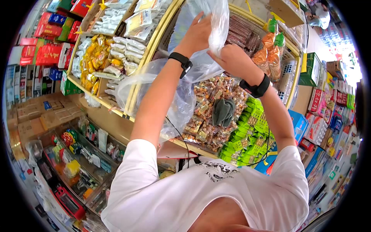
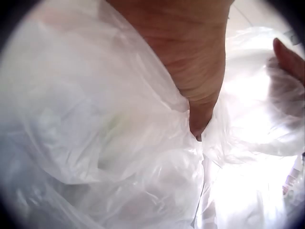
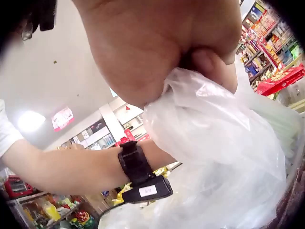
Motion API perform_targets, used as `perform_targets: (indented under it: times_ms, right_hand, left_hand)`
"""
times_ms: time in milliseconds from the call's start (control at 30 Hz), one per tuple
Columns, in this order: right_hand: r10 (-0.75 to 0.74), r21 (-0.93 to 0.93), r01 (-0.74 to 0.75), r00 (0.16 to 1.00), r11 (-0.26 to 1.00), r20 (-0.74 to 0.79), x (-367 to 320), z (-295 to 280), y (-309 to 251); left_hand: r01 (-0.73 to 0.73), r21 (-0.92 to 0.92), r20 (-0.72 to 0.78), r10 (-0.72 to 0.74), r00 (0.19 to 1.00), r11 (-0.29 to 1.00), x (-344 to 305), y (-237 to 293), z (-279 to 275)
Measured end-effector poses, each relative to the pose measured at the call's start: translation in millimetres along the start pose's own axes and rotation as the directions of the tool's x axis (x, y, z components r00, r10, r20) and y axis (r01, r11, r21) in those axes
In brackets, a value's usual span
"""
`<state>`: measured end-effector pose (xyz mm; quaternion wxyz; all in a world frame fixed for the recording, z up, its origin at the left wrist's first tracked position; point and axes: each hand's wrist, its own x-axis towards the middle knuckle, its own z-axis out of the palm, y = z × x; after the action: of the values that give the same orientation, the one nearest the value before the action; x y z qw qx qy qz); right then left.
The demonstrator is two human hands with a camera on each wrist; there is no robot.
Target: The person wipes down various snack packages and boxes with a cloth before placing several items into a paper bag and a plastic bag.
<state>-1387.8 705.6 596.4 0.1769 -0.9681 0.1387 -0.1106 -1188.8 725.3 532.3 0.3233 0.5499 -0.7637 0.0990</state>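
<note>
A translucent plastic bag (image 1: 219, 27) hangs between both hands over the snack bins, its film crumpled and bunched. My left hand (image 1: 198, 36) grips the bag's film on the left, partly covered by it; in the left wrist view the thumb (image 2: 201, 117) points down where the film gathers. From the right, my right hand (image 1: 240, 62) holds a bunched part of the bag, fingers curled round it in the right wrist view. Below lies more clear plastic (image 1: 176, 96), spread over the bin divider. A dark grey crumpled piece (image 1: 223, 112), cloth-like, rests on small wrapped snacks (image 1: 205, 92).
Green snack packets (image 1: 251, 133) fill the near right of the bin. Orange packs of round snacks (image 1: 272, 54) stand at its right. Yellow packets (image 1: 94, 62) lie in the left bin. A yellow wooden rim (image 1: 152, 42) divides the bins. Toy compartments (image 1: 83, 154) stand at lower left.
</note>
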Motion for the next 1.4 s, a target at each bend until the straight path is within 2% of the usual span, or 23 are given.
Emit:
perform_targets:
  times_ms: [33, 67, 100, 167, 200, 233, 300, 333, 367, 433, 467, 500, 567, 600, 633, 700, 733, 767, 833, 867, 900, 1100, 1400]
  right_hand:
    - [0.02, 0.034, -0.019, 1.0, 0.999, -0.01, -4, 7, 3]
    - [0.022, 0.071, -0.014, 0.993, 0.997, -0.112, -7, 16, 4]
    - [0.044, 0.079, -0.035, 0.992, 0.996, -0.115, -10, 18, 1]
    - [0.338, 0.356, -0.299, 0.94, 0.885, -0.051, -11, 22, -3]
    - [0.312, 0.513, -0.16, 0.923, 0.843, -0.224, -16, 28, -5]
    - [0.327, 0.517, -0.172, 0.918, 0.839, -0.225, -24, 34, -7]
    - [0.611, 0.716, -0.266, 0.743, 0.646, -0.274, -40, 55, -8]
    - [0.569, 0.564, -0.33, 0.758, 0.757, -0.32, -57, 83, 13]
    - [0.579, 0.566, -0.339, 0.75, 0.751, -0.319, -76, 105, 24]
    - [0.622, 0.327, -0.579, 0.782, 0.747, -0.038, -111, 134, 41]
    - [0.623, 0.267, -0.627, 0.774, 0.732, 0.111, -124, 137, 45]
    - [0.629, 0.272, -0.632, 0.77, 0.726, 0.109, -136, 144, 48]
    - [0.511, 0.117, -0.521, 0.853, 0.846, 0.106, -155, 167, 55]
    - [0.516, 0.043, -0.524, 0.847, 0.85, 0.131, -161, 180, 58]
    - [0.526, 0.051, -0.535, 0.841, 0.843, 0.129, -164, 184, 60]
    - [0.501, 0.035, -0.51, 0.853, 0.859, 0.146, -165, 193, 63]
    - [0.505, 0.002, -0.513, 0.846, 0.858, 0.173, -165, 190, 62]
    - [0.513, 0.012, -0.522, 0.841, 0.853, 0.172, -166, 193, 64]
    - [0.499, -0.122, -0.485, 0.855, 0.866, 0.14, -167, 201, 64]
    - [0.504, -0.098, -0.494, 0.853, 0.864, 0.135, -168, 203, 63]
    - [0.506, -0.088, -0.498, 0.853, 0.863, 0.125, -167, 203, 66]
    - [0.509, -0.018, -0.51, 0.853, 0.86, 0.118, -168, 207, 66]
    - [0.509, -0.004, -0.518, 0.839, 0.855, 0.191, -164, 206, 74]
  left_hand:
    - [-0.082, -0.061, 0.138, 0.09, 0.986, 0.995, 0, -5, 8]
    - [-0.045, -0.173, 0.28, 0.093, 0.955, 0.984, -1, -10, 17]
    - [-0.051, -0.187, 0.292, 0.105, 0.951, 0.981, -8, -6, 20]
    - [0.302, -0.371, 0.168, -0.256, 0.952, 0.878, -23, -3, 18]
    - [0.319, -0.352, 0.029, -0.33, 0.943, 0.88, -35, -16, 30]
    - [0.339, -0.338, -0.111, -0.395, 0.912, 0.878, -49, -35, 49]
    - [0.383, -0.423, -0.292, -0.523, 0.801, 0.821, -66, -77, 76]
    - [0.39, -0.513, -0.277, -0.577, 0.768, 0.765, -59, -98, 79]
    - [0.391, -0.597, -0.256, -0.629, 0.734, 0.7, -50, -110, 80]
    - [0.626, -0.634, -0.018, -0.819, 0.574, 0.453, -11, -78, 44]
    - [0.563, -0.614, -0.076, -0.751, 0.656, 0.553, -9, -109, 63]
    - [0.554, -0.532, -0.115, -0.703, 0.702, 0.641, -3, -124, 70]
    - [0.625, -0.305, -0.235, -0.692, 0.682, 0.719, 20, -128, 62]
    - [0.429, 0.041, -0.215, -0.411, 0.886, 0.902, 13, -190, 75]
    - [0.13, 0.359, -0.081, -0.108, 0.991, 0.924, 8, -259, 85]
    - [0.2, 0.413, 0.159, -0.287, 0.945, 0.888, 44, -291, 68]
    - [0.288, -0.049, -0.02, -0.289, 0.957, 0.956, 70, -229, 46]
    - [0.23, -0.503, -0.184, -0.363, 0.913, 0.833, 98, -166, 25]
    - [0.078, -0.34, -0.247, -0.169, 0.954, 0.937, 111, -177, 11]
    - [0.06, -0.296, -0.258, -0.141, 0.956, 0.953, 115, -186, 3]
    - [0.115, -0.367, -0.208, -0.202, 0.957, 0.923, 125, -197, -7]
    - [0.346, -0.318, -0.116, -0.398, 0.91, 0.883, 130, -163, -140]
    - [0.523, -0.261, -0.157, -0.57, 0.806, 0.812, 74, -80, -321]
